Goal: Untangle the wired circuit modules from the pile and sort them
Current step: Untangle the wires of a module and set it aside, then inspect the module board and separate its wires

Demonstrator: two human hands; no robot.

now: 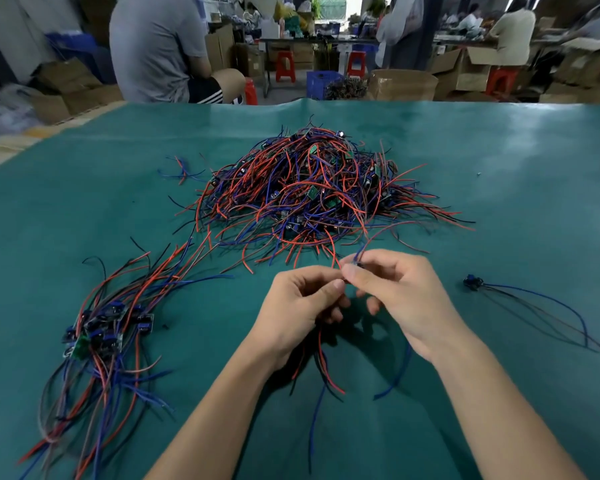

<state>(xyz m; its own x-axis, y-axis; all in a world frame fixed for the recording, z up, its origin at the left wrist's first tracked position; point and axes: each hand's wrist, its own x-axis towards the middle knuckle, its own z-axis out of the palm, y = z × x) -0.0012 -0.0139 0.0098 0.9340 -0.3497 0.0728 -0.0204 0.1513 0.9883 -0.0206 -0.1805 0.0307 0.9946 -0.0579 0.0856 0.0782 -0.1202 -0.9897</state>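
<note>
A tangled pile of red, blue and black wired circuit modules lies at the middle of the green table. Just in front of it, my left hand and my right hand meet over one module. My left hand grips its red, black and blue wires, which hang down below the fist. My right hand pinches the small module end at the fingertips, where a blue wire leads back to the pile. The module itself is mostly hidden by my fingers.
A sorted bunch of modules with long wires lies at the left front. One single module with blue and black wires lies at the right. The green mat covers the table. Several people, boxes and red stools stand beyond the far edge.
</note>
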